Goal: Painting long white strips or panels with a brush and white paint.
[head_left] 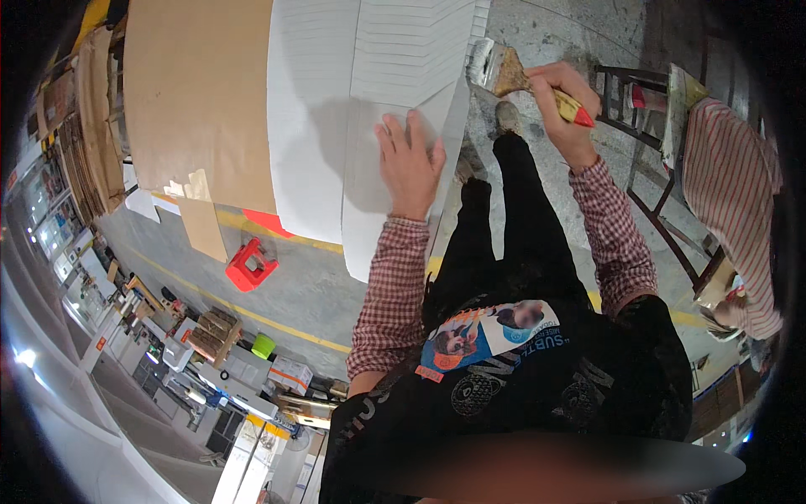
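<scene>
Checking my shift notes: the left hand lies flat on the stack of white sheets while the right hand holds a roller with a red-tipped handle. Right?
Not quite. The head view shows the right hand holding a flat paintbrush with a red-tipped handle, not a roller. The left hand does lie flat on the stack of white sheets.

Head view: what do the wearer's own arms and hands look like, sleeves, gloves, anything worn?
Both forearms wear long sleeves in a small red-and-white check, buttoned cuffs reaching the wrists. The left hand and right hand are bare: no gloves. No rings, watch or markings are visible. The sleeves look like the same shirt, under a black printed garment at the chest.
</scene>
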The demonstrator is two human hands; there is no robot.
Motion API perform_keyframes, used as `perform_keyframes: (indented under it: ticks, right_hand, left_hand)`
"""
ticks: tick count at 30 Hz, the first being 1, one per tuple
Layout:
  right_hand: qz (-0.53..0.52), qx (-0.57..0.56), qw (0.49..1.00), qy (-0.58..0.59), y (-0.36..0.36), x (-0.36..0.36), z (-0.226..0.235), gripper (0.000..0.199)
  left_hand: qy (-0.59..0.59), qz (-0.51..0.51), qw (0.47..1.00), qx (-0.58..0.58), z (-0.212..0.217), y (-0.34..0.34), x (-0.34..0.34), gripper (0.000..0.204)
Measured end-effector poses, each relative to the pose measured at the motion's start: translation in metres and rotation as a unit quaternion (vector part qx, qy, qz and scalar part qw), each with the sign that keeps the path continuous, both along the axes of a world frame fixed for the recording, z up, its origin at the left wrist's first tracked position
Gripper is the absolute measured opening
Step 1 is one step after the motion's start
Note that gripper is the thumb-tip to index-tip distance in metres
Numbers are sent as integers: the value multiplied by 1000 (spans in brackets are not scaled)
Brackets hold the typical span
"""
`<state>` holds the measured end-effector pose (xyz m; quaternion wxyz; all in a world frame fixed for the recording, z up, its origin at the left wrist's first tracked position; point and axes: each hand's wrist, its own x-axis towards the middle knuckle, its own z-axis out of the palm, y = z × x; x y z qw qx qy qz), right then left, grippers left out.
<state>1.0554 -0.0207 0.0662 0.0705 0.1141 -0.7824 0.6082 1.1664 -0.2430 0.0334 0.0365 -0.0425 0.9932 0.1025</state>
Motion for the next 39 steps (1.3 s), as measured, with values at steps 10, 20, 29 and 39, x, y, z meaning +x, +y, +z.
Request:
perform_keyframes:
  ticks: [10,20,29,39]
  right_hand:
    - [47,-16,998,-32,0,49,5,4]
    - [53,2,997,-51,-10,73,12,3]
    - [8,21,1000,18,-5,46,21,5]
    - [71,11,996,-43,-15,106,17,2]
  left_hand:
    - [-32,-37,998,47,8,-16,-20,40]
    - [-25,-10,999,19,8,1,-16,48]
    - [50,19,998,-24,0,-4,52,65]
    - [-8,-40,999,30,18,-24,24,36]
